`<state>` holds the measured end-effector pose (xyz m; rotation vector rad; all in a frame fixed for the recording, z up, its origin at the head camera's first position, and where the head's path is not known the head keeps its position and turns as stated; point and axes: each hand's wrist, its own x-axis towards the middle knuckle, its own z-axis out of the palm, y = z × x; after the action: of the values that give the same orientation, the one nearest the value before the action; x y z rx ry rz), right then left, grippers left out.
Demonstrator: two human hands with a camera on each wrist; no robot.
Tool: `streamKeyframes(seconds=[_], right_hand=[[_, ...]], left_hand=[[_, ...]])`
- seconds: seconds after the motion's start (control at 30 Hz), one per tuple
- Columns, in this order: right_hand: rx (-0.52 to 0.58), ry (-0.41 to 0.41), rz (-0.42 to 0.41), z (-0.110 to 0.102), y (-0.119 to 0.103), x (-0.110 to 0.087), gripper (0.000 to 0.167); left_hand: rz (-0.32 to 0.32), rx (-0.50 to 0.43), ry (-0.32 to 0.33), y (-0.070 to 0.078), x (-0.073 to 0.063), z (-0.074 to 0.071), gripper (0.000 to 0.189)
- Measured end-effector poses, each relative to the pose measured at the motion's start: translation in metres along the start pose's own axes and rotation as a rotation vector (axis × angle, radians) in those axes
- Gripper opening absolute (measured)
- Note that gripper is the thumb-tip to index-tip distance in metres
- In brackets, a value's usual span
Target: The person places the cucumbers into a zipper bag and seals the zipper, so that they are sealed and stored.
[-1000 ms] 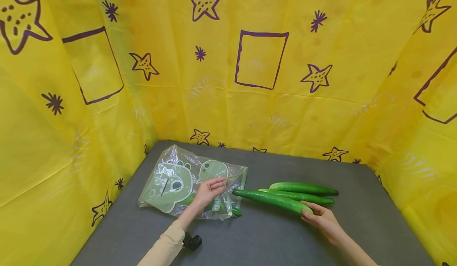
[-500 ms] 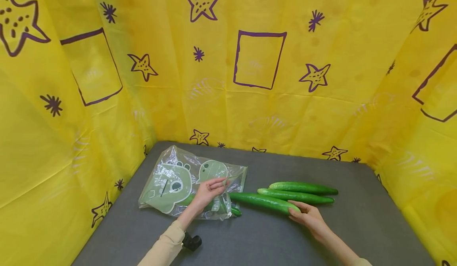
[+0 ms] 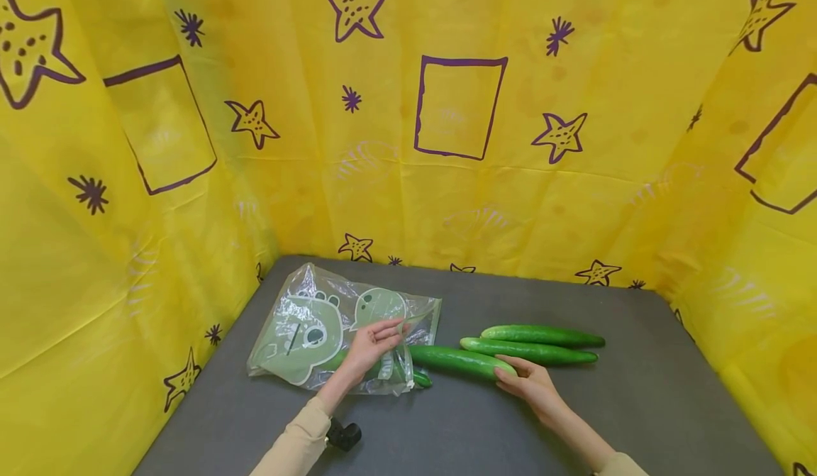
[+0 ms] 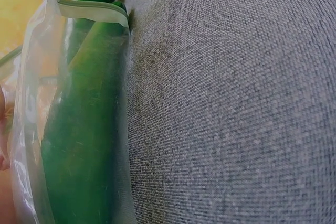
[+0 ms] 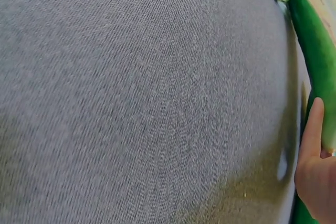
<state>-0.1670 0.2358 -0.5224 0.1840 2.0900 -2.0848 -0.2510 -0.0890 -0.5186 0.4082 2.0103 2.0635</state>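
A clear zip bag [image 3: 287, 334] with green cartoon print lies on the left of the table. My left hand [image 3: 370, 345] pinches the upper edge of its mouth and lifts it. One cucumber [image 4: 86, 129] lies inside, its tip [image 3: 421, 379] poking out of the mouth. With thumb and fingers, my right hand [image 3: 532, 387] grips the near end of another cucumber [image 3: 456, 360], whose far end is within the bag's mouth. In the right wrist view the thumb [image 5: 313, 127] lies along this cucumber [image 5: 315, 40].
Two more cucumbers, a rear one [image 3: 542, 335] and a front one [image 3: 530, 350], lie side by side just beyond my right hand. A small black object [image 3: 343, 434] sits by my left sleeve. Yellow cloth [image 3: 459, 206] with star drawings encloses the grey table [image 3: 459, 433].
My right hand has moved left, sliding the cucumber's far end from outside the bag into its mouth. The left hand keeps its pinch on the bag's edge.
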Motion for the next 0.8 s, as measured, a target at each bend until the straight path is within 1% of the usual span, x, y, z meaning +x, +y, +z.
streamKeyframes(seconds=[0.13,0.27,0.5,0.8], right_hand=[[0.019,-0.007,-0.009,0.006,0.003,0.004,0.059],[0.033,-0.040,-0.019,0.010,0.005,0.005,0.060],[0.063,-0.101,-0.042,0.016,0.006,0.006,0.059],[0.039,-0.145,-0.070,0.030,0.008,0.014,0.057]], left_hand=[[0.016,-0.006,-0.009,0.000,0.000,0.000,0.043],[0.031,-0.012,-0.020,0.001,-0.001,0.001,0.043],[0.031,-0.019,-0.016,0.000,0.000,0.001,0.043],[0.054,-0.006,-0.028,-0.002,0.001,0.000,0.044]])
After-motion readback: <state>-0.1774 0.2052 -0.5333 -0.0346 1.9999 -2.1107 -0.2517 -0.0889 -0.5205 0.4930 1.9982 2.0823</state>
